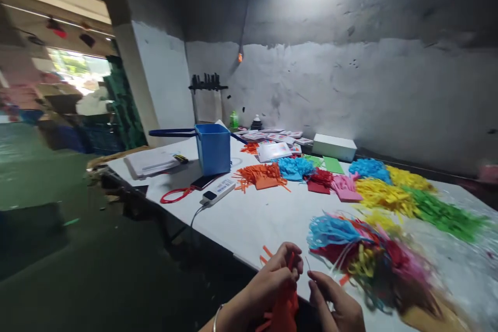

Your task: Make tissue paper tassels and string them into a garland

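At the table's front edge, my left hand [272,275] is closed around an orange fringed paper tassel [287,308], whose strips hang below the fingers. My right hand [336,301] is beside it and pinches a thin needle [307,264] between thumb and forefinger, its tip pointing up. A small gap separates the two hands. Just past my right hand lies a bunch of mixed tassels [334,231] in blue, red, yellow and pink, with white string running through it. Part of the orange tassel is hidden by my left fingers.
Fringed tassels in orange [266,176], red [319,181], pink [346,188], yellow [385,194] and green [443,212] lie across the white table [268,218]. Further left are a blue bin [213,149], a white power strip [220,191] and papers [146,162]. Clear plastic [436,249] covers the right side.
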Demonstrator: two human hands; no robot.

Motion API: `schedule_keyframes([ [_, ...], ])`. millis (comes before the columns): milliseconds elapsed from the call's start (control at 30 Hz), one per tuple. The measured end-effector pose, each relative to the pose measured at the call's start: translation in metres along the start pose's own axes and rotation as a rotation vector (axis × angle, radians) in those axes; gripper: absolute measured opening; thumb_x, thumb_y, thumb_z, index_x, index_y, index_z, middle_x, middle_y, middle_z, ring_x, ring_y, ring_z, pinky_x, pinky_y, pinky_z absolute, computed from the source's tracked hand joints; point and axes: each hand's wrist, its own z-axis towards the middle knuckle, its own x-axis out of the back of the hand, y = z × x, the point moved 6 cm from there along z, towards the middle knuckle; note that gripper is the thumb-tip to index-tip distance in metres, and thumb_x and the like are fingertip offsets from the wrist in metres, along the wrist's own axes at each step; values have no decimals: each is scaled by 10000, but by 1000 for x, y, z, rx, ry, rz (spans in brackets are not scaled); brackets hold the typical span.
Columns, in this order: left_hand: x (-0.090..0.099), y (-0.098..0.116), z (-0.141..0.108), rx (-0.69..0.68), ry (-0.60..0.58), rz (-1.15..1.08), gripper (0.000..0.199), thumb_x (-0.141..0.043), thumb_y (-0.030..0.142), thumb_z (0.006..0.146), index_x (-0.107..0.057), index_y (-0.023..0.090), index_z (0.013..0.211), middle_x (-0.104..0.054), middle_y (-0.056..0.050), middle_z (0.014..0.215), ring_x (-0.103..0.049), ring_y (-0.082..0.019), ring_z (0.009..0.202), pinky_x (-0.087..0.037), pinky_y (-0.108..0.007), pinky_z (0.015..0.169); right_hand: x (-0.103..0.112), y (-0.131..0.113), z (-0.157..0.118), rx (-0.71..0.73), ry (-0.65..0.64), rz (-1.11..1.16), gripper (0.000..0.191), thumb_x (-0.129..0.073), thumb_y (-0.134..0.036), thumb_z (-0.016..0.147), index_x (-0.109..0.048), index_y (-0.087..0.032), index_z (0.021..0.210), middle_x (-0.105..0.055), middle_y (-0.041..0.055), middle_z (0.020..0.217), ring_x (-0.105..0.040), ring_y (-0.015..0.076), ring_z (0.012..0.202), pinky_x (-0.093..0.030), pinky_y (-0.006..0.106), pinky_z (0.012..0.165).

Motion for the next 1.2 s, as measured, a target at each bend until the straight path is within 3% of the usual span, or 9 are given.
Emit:
schedule_keyframes([
  [100, -22, -2, -13, -20, -110, 202, 443, -552, 71, 670, -532, 210, 1090, -555, 29, 898, -500, -119, 791, -387, -246, 736, 1, -12, -13, 5, -90, 16, 276, -588, -442, 930, -752, -247, 1035, -782, 52, 986, -748, 201, 875, -563, 209, 776],
  [200, -39, -2, -25, -59, -188, 449, 388, -556, 81, 781, -566, 194, 1152, -583, -10, 1024, -519, -177, 977, -390, -317, 896, 4, -21, -20, -22, -147, 1, 278, -548, -417, 951, -739, -218, 979, -770, 60, 923, -735, 191, 814, -563, 204, 687],
  [300, -44, -8, -29, -74, -139, 314, 288, -670, 204, 812, -578, 187, 1084, -601, -13, 970, -550, -183, 932, -423, -311, 850, 13, -20, -24, -102, -48, 15, 327, -538, -463, 944, -718, -197, 881, -741, 55, 808, -711, 187, 721, -532, 195, 560],
  [400, -38, -20, -27, -23, 4, 81, 275, -739, 387, 821, -587, 179, 918, -624, -5, 810, -577, -151, 746, -444, -265, 696, 21, -10, -28, -191, 39, 49, 352, -561, -502, 921, -720, -190, 881, -689, 16, 665, -652, 157, 548, -507, 199, 501],
  [533, -24, -33, -22, 60, 169, -171, 334, -848, 381, 731, -610, 167, 824, -603, 35, 637, -522, -79, 544, -401, -188, 551, 21, 1, -37, -214, 89, 51, 330, -586, -492, 905, -735, -200, 867, -667, -1, 612, -600, 132, 465, -450, 186, 436],
  [733, -14, -46, -17, 95, 169, -329, 346, -892, 351, 683, -626, 156, 790, -669, -4, 651, -593, -89, 546, -441, -174, 546, 7, -2, -44, -91, 52, 60, 270, -568, -417, 916, -762, -241, 850, -739, 8, 738, -677, 134, 631, -512, 169, 659],
  [933, -15, -45, -18, 112, 163, -343, 339, -885, 344, 703, -620, 152, 792, -673, -2, 668, -606, -91, 589, -459, -185, 601, 4, -2, -39, -75, 76, 52, 257, -579, -403, 920, -761, -240, 841, -756, 19, 767, -704, 154, 681, -513, 186, 661],
  [1200, -13, -50, -19, 91, 195, -273, 353, -875, 376, 713, -600, 160, 762, -661, 8, 653, -566, -82, 594, -419, -183, 594, 3, 8, -36, -154, -44, 17, 302, -548, -420, 929, -718, -225, 773, -711, 6, 691, -671, 149, 636, -465, 194, 617],
])
